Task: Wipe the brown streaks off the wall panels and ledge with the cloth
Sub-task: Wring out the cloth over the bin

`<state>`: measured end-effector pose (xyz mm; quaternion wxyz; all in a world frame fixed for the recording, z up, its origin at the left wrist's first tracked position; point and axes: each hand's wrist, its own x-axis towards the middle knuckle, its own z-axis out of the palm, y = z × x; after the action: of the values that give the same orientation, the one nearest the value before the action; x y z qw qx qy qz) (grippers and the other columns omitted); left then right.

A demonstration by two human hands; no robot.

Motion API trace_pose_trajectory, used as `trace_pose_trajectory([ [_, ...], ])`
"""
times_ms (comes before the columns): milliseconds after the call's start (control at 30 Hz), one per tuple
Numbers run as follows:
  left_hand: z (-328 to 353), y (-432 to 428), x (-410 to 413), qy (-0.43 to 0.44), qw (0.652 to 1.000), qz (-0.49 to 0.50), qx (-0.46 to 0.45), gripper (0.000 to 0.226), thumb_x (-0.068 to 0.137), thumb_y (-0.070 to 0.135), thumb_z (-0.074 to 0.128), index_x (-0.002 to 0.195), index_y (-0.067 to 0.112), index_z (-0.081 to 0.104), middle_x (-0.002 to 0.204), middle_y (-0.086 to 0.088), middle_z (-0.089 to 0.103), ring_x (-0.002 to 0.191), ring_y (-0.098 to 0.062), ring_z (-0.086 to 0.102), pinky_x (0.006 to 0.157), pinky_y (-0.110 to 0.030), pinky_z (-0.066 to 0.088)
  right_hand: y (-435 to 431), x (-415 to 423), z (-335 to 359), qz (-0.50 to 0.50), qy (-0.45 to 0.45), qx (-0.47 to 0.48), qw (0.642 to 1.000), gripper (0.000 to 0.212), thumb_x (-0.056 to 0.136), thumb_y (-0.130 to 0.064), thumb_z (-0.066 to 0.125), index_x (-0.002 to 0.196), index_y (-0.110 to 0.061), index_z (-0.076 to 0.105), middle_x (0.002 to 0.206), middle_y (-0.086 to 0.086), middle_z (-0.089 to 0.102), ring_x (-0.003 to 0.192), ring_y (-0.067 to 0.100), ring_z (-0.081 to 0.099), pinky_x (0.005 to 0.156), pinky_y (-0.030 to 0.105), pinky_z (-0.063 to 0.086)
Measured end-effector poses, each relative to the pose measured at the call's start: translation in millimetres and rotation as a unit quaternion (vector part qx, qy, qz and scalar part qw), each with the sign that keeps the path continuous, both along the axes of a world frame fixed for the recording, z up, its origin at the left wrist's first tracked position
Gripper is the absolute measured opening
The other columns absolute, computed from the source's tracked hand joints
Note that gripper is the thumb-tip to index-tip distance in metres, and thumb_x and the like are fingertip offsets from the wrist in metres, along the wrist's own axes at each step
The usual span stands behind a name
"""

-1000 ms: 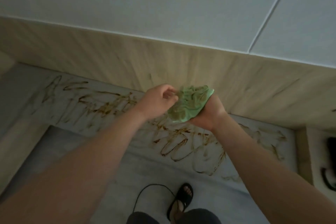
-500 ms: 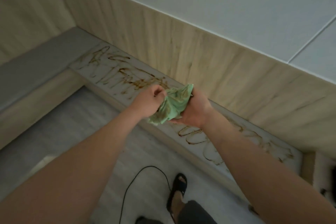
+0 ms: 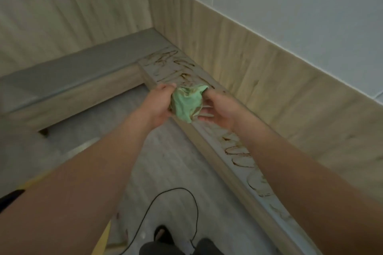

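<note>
A crumpled green cloth (image 3: 187,103) with brown smears is held between both hands above the ledge. My left hand (image 3: 160,104) grips its left side. My right hand (image 3: 219,108) holds its right side, fingers reaching under the cloth. The low ledge (image 3: 165,62) runs diagonally from the room corner to the lower right and carries brown streaks (image 3: 238,151) along its top. Beige wood-look wall panels (image 3: 259,72) rise behind the ledge, with a few faint dark marks on them.
A grey ledge section (image 3: 72,74) runs along the left wall to the corner. A black cable (image 3: 176,203) loops over the grey floor near my foot (image 3: 163,236). White wall (image 3: 300,2) sits above the panels.
The view has swung left toward the room corner. Both hands stay on the cloth and have bunched it tighter, with my right hand's fingers now spread beneath it.
</note>
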<state>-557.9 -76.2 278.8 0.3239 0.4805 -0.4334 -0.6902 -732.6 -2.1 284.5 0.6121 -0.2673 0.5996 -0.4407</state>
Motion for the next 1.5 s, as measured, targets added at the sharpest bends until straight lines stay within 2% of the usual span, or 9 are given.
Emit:
trace_pose_trajectory([
  [167, 2.0, 31.0, 57.0, -0.043, 0.995, 0.084, -0.025, 0.031, 0.082, -0.001, 0.056, 0.105, 0.021, 0.057, 0.108, -0.008, 0.062, 0.093, -0.024, 0.063, 0.076, -0.038, 0.053, -2.0, 17.4, -36.0, -0.026, 0.241, -0.037, 0.969, 0.020, 0.094, -0.032, 0.065, 0.093, -0.012, 0.069, 0.088, 0.004, 0.067, 0.082, 0.019, 0.062, 0.071, 0.032, 0.050],
  [300, -6.3, 52.9, 114.1, -0.149, 0.981, 0.097, -0.081, 0.040, 0.094, -0.007, 0.060, 0.123, 0.020, 0.061, 0.106, -0.008, 0.062, 0.079, -0.022, 0.065, 0.067, -0.033, 0.056, 1.3, 48.1, -45.6, -0.030, 0.223, -0.061, 0.972, 0.015, 0.100, -0.017, 0.050, 0.101, -0.010, 0.063, 0.088, 0.002, 0.065, 0.071, 0.012, 0.060, 0.054, 0.013, 0.047],
  [400, -13.4, 59.3, 167.3, -0.310, 0.938, 0.069, -0.138, 0.019, 0.098, 0.016, 0.070, 0.116, 0.011, 0.071, 0.098, -0.010, 0.071, 0.073, -0.016, 0.065, 0.064, -0.027, 0.057, -5.3, 83.9, -44.8, -0.023, 0.151, -0.071, 0.986, 0.013, 0.102, -0.020, 0.047, 0.105, -0.019, 0.060, 0.111, 0.013, 0.069, 0.097, 0.027, 0.070, 0.087, 0.043, 0.062],
  [500, -13.8, 65.5, 233.4, -0.388, 0.906, 0.067, -0.153, 0.037, 0.100, 0.037, 0.067, 0.085, 0.004, 0.072, 0.083, -0.021, 0.073, 0.071, -0.018, 0.061, 0.071, -0.043, 0.057, -15.3, 141.1, -45.3, 0.024, 0.131, -0.065, 0.989, 0.011, 0.103, -0.023, 0.047, 0.108, -0.023, 0.057, 0.110, 0.011, 0.068, 0.101, 0.029, 0.070, 0.086, 0.054, 0.060],
  [633, -16.1, 83.8, 308.8, -0.388, 0.907, 0.098, -0.132, 0.057, 0.104, 0.034, 0.059, 0.053, 0.018, 0.040, 0.039, 0.011, 0.034, 0.040, -0.005, 0.034, 0.045, -0.022, 0.026, -26.4, 223.1, -57.1, 0.071, 0.131, -0.051, 0.988, 0.013, 0.102, -0.025, 0.047, 0.107, -0.021, 0.059, 0.106, 0.011, 0.069, 0.097, 0.029, 0.070, 0.082, 0.049, 0.060],
  [833, -52.5, 106.7, 477.5, -0.280, 0.940, 0.194, -0.028, 0.048, 0.095, 0.056, 0.057, 0.091, 0.011, 0.074, 0.098, -0.011, 0.078, 0.096, -0.032, 0.074, 0.094, -0.048, 0.059, -36.5, 389.6, -83.9, 0.138, 0.099, -0.026, 0.985, 0.018, 0.102, -0.017, 0.051, 0.091, -0.020, 0.064, 0.081, 0.000, 0.069, 0.079, 0.019, 0.068, 0.069, 0.035, 0.057],
  [1233, -92.0, 131.6, 705.8, -0.211, 0.915, 0.337, 0.064, 0.028, 0.103, 0.033, 0.054, 0.091, 0.020, 0.075, 0.087, 0.004, 0.079, 0.082, -0.014, 0.075, 0.075, -0.026, 0.059, -40.0, 644.3, -123.9, 0.251, 0.085, -0.012, 0.964, 0.020, 0.099, -0.022, 0.057, 0.107, -0.009, 0.069, 0.106, 0.010, 0.076, 0.100, 0.026, 0.074, 0.093, 0.047, 0.059],
  [1333, -138.7, 144.1, 724.9, -0.239, 0.926, 0.242, 0.165, 0.022, 0.099, 0.027, 0.055, 0.101, 0.014, 0.072, 0.111, -0.014, 0.074, 0.101, -0.030, 0.070, 0.096, -0.042, 0.055, -27.8, 670.2, -160.6, 0.337, 0.189, 0.013, 0.922, 0.039, 0.085, -0.035, 0.061, 0.107, -0.004, 0.068, 0.098, 0.010, 0.071, 0.094, 0.031, 0.069, 0.085, 0.045, 0.054],
  [1500, -216.7, 175.9, 717.9, -0.368, 0.886, 0.099, 0.266, 0.026, 0.102, 0.015, 0.055, 0.126, 0.007, 0.056, 0.116, -0.016, 0.061, 0.099, -0.033, 0.064, 0.088, -0.044, 0.059, 3.4, 685.0, -227.4, 0.560, 0.330, 0.065, 0.757, 0.019, 0.099, -0.023, 0.049, 0.085, -0.010, 0.052, 0.083, 0.013, 0.053, 0.077, 0.041, 0.063, 0.063, 0.035, 0.038],
])
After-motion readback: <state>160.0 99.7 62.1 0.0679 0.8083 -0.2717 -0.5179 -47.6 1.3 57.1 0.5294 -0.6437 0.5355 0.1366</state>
